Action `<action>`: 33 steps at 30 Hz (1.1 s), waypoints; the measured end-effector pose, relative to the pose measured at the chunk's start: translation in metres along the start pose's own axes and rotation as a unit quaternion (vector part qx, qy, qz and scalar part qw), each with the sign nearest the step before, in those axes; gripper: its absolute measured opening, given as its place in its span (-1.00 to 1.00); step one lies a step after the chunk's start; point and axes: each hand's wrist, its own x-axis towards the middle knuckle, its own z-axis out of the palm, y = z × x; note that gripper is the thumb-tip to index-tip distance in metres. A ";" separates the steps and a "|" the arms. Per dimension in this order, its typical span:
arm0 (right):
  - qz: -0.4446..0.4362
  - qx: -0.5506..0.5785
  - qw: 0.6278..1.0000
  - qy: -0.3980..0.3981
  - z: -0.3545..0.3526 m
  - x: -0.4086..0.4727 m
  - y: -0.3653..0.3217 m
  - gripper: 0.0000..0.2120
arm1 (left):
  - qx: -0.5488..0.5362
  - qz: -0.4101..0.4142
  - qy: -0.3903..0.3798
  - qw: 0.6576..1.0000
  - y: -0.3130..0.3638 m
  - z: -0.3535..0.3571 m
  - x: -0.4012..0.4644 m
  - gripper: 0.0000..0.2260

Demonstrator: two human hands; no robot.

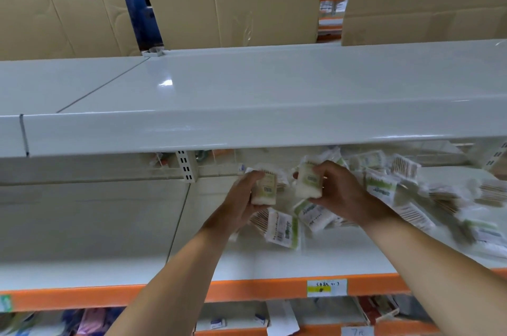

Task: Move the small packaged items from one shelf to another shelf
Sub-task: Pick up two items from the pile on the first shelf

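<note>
Gripping one packet in the left hand, another packet in the right hand (both above the heap on the middle shelf).

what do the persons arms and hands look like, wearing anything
Both forearms are bare up to the frame edge: no sleeves, gloves or watch show. The left hand and right hand carry no rings or markings that this slightly blurred view reveals.

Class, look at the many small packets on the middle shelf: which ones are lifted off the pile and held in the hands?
Two: the packet gripped by the left hand, and the packet gripped by the right hand. The others lie loose on the shelf.
</note>
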 end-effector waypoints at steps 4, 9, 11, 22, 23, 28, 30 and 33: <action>0.039 -0.061 0.995 -0.062 0.015 0.003 0.004 -0.64 | 0.014 0.022 -0.007 1.000 0.003 0.000 -0.007 -0.70; 0.008 -0.219 0.973 -0.073 0.027 0.004 0.003 -0.51 | 0.033 0.049 -0.024 0.998 0.007 -0.007 -0.016 -0.56; -0.012 -0.274 0.960 -0.048 0.033 0.002 0.000 -0.55 | 0.043 0.055 -0.009 0.998 0.007 -0.012 -0.021 -0.55; -0.125 -0.543 0.828 -0.057 0.063 0.018 0.006 -0.54 | 0.211 0.107 0.194 0.952 0.016 -0.025 -0.067 -0.88; -0.126 -0.546 0.825 -0.072 0.068 0.022 0.009 -0.50 | 0.216 0.106 0.217 0.946 0.016 -0.027 -0.072 -0.88; -0.118 -0.522 0.837 -0.115 0.096 0.030 0.033 -0.41 | 0.195 0.129 0.307 0.923 0.016 -0.043 -0.102 -0.78; -0.123 -0.537 0.824 -0.133 0.108 0.031 0.045 -0.43 | 0.181 0.140 0.327 0.917 0.015 -0.052 -0.118 -0.75; -0.128 -0.559 0.804 -0.160 0.126 0.029 0.060 -0.43 | 0.191 0.143 0.357 0.903 0.015 -0.066 -0.141 -0.78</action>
